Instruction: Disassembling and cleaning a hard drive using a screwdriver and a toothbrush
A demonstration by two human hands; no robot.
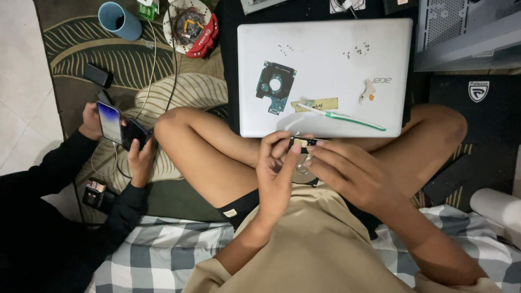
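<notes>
Our left hand (275, 168) and right hand (347, 171) pinch a small black metal bracket (304, 142) over the round silver drive part (302, 174) in our lap; the green circuit board (275, 87) and tiny screws (355, 51) already lie on the closed silver laptop (325, 108).

On the closed silver laptop (325, 76): one green circuit board (275, 86), one toothbrush (342, 117), two little screw clusters (284, 50); beside it, one blue mug (119, 20).

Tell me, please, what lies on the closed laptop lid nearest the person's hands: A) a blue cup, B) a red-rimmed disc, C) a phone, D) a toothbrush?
D: the toothbrush lies on the laptop lid, just above the hands.
</notes>
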